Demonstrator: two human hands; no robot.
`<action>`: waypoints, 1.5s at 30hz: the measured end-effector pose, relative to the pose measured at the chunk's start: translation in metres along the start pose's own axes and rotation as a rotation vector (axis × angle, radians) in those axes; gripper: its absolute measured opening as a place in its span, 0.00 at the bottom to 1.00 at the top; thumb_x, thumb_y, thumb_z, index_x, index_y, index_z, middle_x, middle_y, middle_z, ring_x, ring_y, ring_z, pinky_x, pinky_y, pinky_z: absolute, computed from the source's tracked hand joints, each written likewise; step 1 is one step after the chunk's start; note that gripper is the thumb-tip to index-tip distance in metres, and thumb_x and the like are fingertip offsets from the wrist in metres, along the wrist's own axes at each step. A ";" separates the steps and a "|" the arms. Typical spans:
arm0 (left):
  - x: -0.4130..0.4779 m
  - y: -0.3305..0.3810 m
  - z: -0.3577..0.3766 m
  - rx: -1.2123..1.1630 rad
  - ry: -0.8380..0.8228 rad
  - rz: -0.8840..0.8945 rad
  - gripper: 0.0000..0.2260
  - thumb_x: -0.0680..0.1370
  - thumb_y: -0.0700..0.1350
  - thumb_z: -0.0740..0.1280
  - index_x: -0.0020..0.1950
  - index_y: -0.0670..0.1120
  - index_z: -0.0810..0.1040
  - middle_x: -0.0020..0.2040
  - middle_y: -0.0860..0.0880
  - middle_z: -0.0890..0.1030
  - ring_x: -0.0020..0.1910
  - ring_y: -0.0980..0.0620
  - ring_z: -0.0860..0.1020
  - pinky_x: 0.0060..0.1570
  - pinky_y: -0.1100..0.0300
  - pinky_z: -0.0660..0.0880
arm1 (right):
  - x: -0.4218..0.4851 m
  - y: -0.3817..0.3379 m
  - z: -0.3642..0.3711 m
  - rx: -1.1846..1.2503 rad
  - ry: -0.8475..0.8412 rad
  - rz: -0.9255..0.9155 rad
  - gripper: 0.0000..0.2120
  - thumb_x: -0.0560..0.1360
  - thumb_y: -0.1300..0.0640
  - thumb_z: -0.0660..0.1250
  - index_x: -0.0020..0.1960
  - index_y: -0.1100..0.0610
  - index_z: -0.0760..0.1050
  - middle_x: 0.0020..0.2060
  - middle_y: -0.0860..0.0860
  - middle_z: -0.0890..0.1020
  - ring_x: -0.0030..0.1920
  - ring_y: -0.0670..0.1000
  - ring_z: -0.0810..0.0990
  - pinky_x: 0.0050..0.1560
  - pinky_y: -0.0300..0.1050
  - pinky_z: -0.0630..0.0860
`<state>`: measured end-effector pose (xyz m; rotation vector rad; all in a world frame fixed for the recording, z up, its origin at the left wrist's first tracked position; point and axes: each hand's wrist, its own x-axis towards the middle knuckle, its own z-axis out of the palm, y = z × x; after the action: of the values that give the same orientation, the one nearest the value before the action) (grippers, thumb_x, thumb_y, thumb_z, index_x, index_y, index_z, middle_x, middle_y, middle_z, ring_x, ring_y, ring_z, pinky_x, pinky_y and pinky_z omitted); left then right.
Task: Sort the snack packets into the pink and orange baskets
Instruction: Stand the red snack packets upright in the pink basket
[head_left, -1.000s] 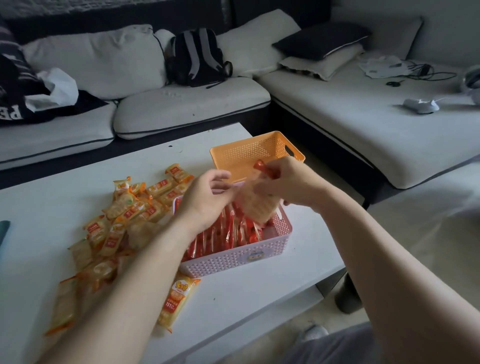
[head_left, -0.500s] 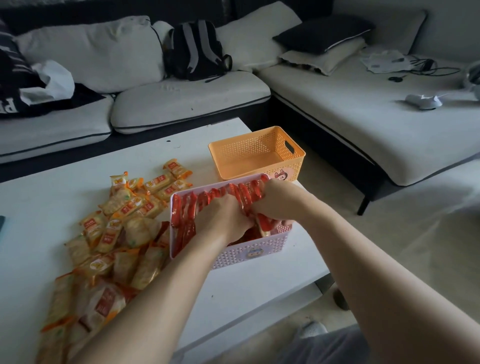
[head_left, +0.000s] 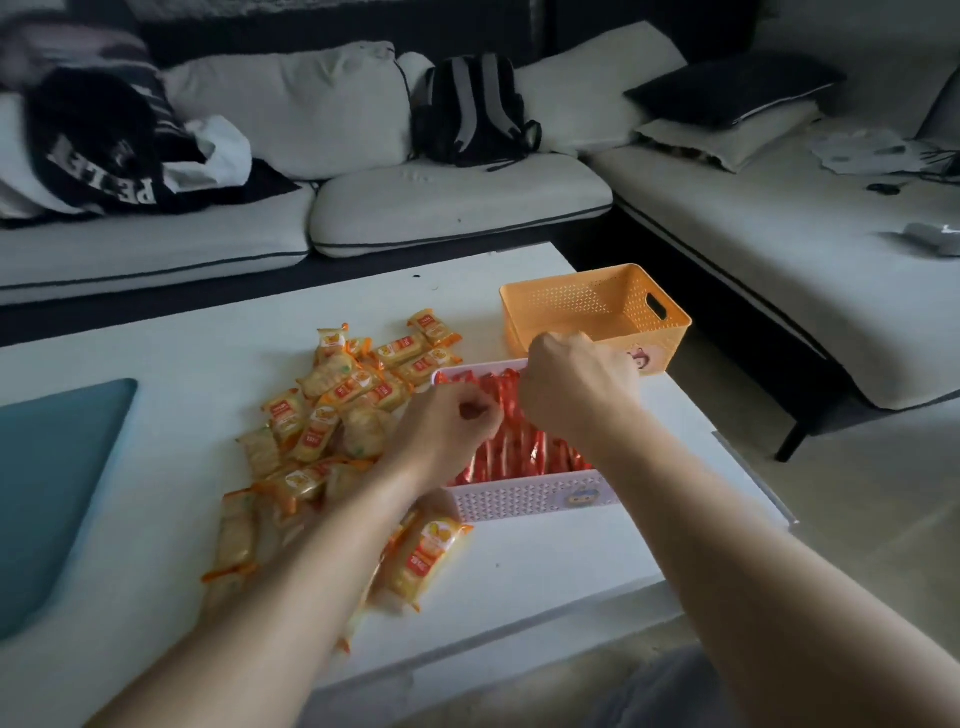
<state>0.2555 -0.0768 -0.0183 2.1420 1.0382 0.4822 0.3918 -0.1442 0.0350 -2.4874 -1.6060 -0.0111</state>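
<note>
Our left hand (head_left: 449, 431) curls its fingers onto the tops of the red packets (head_left: 524, 447) standing in the pink basket (head_left: 519, 499). Our right hand (head_left: 576, 397) bends knuckles-up over the far end of the same row, fingertips hidden, so we cannot tell whether it clasps anything. A second ago that right hand held a single packet above the basket. Now nothing is aloft and both hands are down among the row. We judge the packet has been tucked in and the row is being squared up. The orange basket (head_left: 587, 304), just behind, shows nothing inside. The yellow packets (head_left: 332, 410) lie heaped on the white table (head_left: 182, 353) beside the pink basket, so by our reckoning the second half of the sort is not yet begun.
</note>
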 end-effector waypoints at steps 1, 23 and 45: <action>-0.007 -0.010 -0.015 0.029 0.012 -0.032 0.10 0.80 0.50 0.68 0.39 0.53 0.81 0.33 0.57 0.82 0.33 0.59 0.79 0.34 0.59 0.72 | 0.000 -0.015 0.002 0.120 -0.028 -0.036 0.07 0.78 0.57 0.61 0.44 0.57 0.75 0.34 0.52 0.79 0.32 0.53 0.79 0.35 0.47 0.79; -0.102 -0.184 -0.108 0.562 -0.450 -0.460 0.69 0.55 0.72 0.77 0.78 0.62 0.28 0.78 0.45 0.24 0.79 0.36 0.33 0.78 0.40 0.56 | 0.005 -0.207 0.118 0.303 -0.493 -0.240 0.21 0.77 0.60 0.60 0.70 0.57 0.69 0.59 0.59 0.80 0.57 0.62 0.80 0.55 0.55 0.80; -0.107 -0.203 -0.192 -0.378 0.296 -0.451 0.14 0.72 0.40 0.78 0.54 0.50 0.80 0.47 0.50 0.86 0.45 0.45 0.85 0.47 0.44 0.84 | 0.065 -0.194 0.111 0.549 -0.069 0.031 0.16 0.79 0.54 0.65 0.63 0.61 0.74 0.55 0.57 0.80 0.52 0.57 0.79 0.51 0.50 0.78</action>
<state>-0.0300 0.0092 -0.0370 1.4768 1.4194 0.7196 0.2334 0.0091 -0.0390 -2.0983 -1.3593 0.4603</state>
